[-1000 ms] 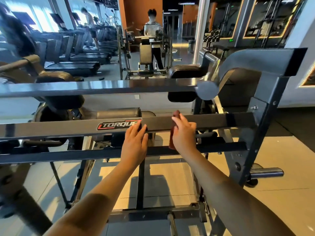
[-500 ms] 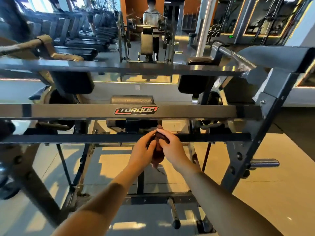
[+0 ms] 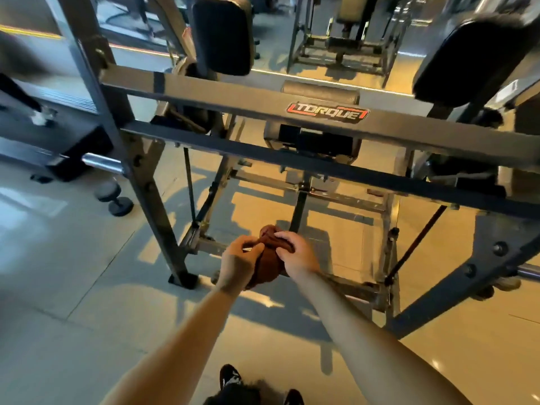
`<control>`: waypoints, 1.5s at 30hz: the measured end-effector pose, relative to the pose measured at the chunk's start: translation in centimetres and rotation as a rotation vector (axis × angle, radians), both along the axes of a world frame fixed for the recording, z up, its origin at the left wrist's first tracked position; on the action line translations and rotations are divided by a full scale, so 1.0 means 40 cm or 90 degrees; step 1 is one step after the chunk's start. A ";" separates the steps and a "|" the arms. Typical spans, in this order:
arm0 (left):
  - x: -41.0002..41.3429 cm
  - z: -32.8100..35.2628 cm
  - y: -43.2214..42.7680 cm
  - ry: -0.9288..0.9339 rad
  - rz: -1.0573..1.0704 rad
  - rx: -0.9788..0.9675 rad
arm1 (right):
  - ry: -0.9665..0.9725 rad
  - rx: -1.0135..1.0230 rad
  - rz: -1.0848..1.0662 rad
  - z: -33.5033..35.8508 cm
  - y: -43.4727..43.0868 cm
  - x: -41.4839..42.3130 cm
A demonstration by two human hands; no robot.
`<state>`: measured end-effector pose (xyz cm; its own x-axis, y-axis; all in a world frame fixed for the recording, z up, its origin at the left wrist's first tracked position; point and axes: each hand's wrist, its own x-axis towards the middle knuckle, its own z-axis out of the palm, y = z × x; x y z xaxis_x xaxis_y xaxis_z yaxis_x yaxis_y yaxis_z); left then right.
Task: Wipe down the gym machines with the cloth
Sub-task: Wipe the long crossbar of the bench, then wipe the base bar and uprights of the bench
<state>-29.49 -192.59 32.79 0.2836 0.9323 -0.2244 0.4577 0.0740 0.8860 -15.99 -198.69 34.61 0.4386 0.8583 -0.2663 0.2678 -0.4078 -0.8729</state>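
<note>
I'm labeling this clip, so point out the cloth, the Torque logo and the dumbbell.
cloth (image 3: 267, 267), head view, bunched middle.
Torque logo (image 3: 328, 112), head view, lettering centre.
dumbbell (image 3: 120, 206), head view, nearer head.

We see the cloth (image 3: 267, 260), dark red and bunched, at lower centre; the machine (image 3: 233, 96), grey steel with a red Torque label (image 3: 327, 112), spans the upper frame

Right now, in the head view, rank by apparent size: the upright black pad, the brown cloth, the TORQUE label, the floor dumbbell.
1. upright black pad
2. brown cloth, partly covered by the left hand and right hand, nearest the camera
3. TORQUE label and floor dumbbell look about alike; not ranked
</note>
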 end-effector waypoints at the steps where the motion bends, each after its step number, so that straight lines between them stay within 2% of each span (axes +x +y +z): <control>1: -0.033 -0.013 0.005 0.000 0.029 0.003 | -0.005 -0.010 0.001 -0.016 0.012 -0.034; 5: -0.150 -0.038 0.049 -0.003 0.107 0.002 | -0.007 -0.017 -0.008 -0.066 0.084 -0.160; 9: -0.294 -0.092 0.143 -0.021 0.135 -0.027 | 0.086 -0.044 -0.009 -0.120 0.188 -0.294; 15: -0.477 -0.198 0.303 -0.026 0.089 -0.082 | 0.275 -0.067 -0.110 -0.215 0.364 -0.522; 19: -0.553 -0.262 0.399 -0.078 0.110 -0.194 | 0.313 -0.060 -0.145 -0.286 0.443 -0.617; 24: -0.566 -0.374 0.497 -0.077 0.034 -0.255 | 0.353 -0.085 -0.177 -0.436 0.537 -0.674; 33: -0.600 -0.725 0.675 -0.034 0.035 -0.281 | 0.340 -0.100 -0.199 -0.771 0.697 -0.713; 38: -0.560 -0.961 0.773 -0.067 -0.043 -0.275 | 0.343 -0.063 -0.271 -1.006 0.804 -0.721; 42: -0.530 -1.174 0.841 -0.126 -0.097 -0.259 | 0.262 -0.029 -0.293 -1.244 0.857 -0.706; 45: -0.539 -1.344 0.877 -0.079 -0.155 -0.156 | 0.150 0.002 -0.322 -1.376 0.879 -0.679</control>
